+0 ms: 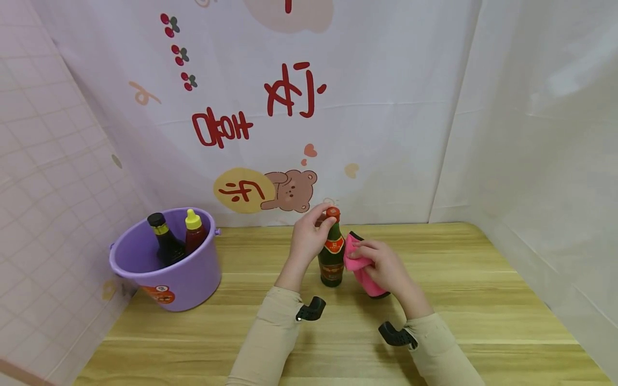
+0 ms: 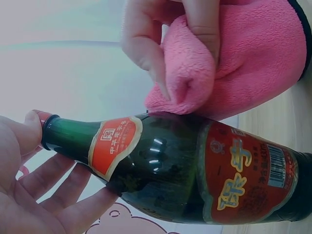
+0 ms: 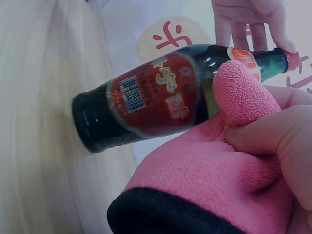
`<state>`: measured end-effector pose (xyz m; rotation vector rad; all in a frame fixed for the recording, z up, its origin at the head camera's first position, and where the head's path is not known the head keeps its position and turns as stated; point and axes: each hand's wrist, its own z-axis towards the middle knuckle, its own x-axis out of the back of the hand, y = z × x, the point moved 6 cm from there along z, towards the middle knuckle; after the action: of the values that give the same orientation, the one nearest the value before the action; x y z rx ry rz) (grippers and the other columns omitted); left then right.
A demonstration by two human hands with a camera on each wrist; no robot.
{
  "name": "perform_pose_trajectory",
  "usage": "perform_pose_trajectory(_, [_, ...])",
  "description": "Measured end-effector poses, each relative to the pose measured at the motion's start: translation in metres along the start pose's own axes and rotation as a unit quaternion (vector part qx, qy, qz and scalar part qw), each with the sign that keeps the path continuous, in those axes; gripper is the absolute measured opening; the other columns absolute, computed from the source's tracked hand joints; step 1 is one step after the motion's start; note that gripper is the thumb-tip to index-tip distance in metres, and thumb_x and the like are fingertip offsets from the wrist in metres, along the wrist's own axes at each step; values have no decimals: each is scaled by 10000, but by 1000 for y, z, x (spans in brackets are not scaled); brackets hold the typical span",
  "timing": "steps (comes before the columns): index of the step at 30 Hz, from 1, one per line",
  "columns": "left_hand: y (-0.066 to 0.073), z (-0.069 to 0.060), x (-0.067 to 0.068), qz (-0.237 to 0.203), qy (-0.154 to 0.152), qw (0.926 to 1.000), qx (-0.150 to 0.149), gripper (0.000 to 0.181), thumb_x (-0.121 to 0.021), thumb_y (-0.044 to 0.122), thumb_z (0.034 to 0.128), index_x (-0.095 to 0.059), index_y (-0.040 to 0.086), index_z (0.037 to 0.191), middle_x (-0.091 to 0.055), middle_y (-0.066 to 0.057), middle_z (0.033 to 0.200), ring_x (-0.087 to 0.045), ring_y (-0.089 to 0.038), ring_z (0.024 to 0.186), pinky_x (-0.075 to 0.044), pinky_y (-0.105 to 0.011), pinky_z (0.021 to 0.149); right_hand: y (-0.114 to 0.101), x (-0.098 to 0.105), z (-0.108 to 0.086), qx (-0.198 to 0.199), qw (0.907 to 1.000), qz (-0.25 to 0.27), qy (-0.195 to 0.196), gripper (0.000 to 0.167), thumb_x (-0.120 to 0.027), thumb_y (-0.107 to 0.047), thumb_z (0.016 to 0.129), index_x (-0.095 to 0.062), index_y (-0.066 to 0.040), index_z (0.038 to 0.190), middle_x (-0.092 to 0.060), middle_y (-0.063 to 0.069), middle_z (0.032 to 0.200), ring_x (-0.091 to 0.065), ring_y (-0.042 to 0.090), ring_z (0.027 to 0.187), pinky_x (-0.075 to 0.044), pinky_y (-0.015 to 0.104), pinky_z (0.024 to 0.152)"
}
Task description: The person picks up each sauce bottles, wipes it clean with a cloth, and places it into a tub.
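Observation:
A dark green glass bottle [image 1: 331, 262] with a red cap and red labels stands upright on the wooden table. My left hand [image 1: 308, 234] holds it at the cap and neck, thumb and fingers around the top, as the left wrist view [image 2: 53, 190] also shows. In my right hand [image 1: 383, 264] a pink cloth [image 1: 359, 262] with black edging is pinched and bunched. The folded tip of the cloth [image 3: 243, 95] lies against the bottle's side, just below the neck label; part of the cloth hangs beneath the hand.
At the left of the table [image 1: 270, 343] stands a purple bucket [image 1: 193, 284]. Inside it are a dark bottle [image 1: 170, 247] with a black cap and a red-brown bottle [image 1: 195, 237] with a yellow nozzle. A printed white curtain [image 1: 386, 107] hangs behind the table.

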<state>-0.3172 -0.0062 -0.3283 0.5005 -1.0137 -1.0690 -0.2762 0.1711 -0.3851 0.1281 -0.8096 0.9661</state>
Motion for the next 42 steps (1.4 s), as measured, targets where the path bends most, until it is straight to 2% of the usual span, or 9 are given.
perform_pose_trajectory(10, [2,0,0,29,68,9998,-159,329,-672,184,958,-644,154,1284,-714,-83,1049,-678,-239,948,-557,-418,808,2,-6,-6,179,9995,-201,-168,422,-762,196,644,-737,-152,882,-677,67,1023,-649,291,951,-546,454,816])
perform_pose_trajectory(16, [2,0,-1,45,18,9999,-127,330,-670,193,959,-640,159,1286,-714,-79,1057,-680,-234,959,-554,-417,822,3,-11,-11,126,9991,-266,-291,419,-759,188,637,-747,-161,870,-681,59,997,-651,293,924,-543,466,797])
perform_pose_trajectory(23, [1,-1,-1,115,87,9998,-107,328,-665,201,963,-639,169,1289,-712,-74,1051,-677,-229,954,-552,-413,827,8,-25,-19,69,9963,-529,-674,413,-767,156,652,-746,-190,877,-688,42,1005,-643,277,929,-530,467,812])
perform_pose_trajectory(33, [3,-1,0,182,137,9996,-155,330,-669,196,960,-639,162,1287,-709,-66,1050,-668,-215,942,-552,-392,826,8,-40,-24,-397,9870,-738,-1368,399,-797,105,696,-760,-219,925,-684,20,1030,-624,287,961,-537,449,820])
perform_pose_trajectory(42, [4,-2,0,252,227,9988,-359,332,-672,200,958,-638,165,1287,-714,-69,1041,-677,-218,938,-556,-407,808,10,-55,-29,-299,9804,-1099,-1609,344,-794,52,719,-776,-242,897,-682,-7,978,-615,250,856,-542,394,754])
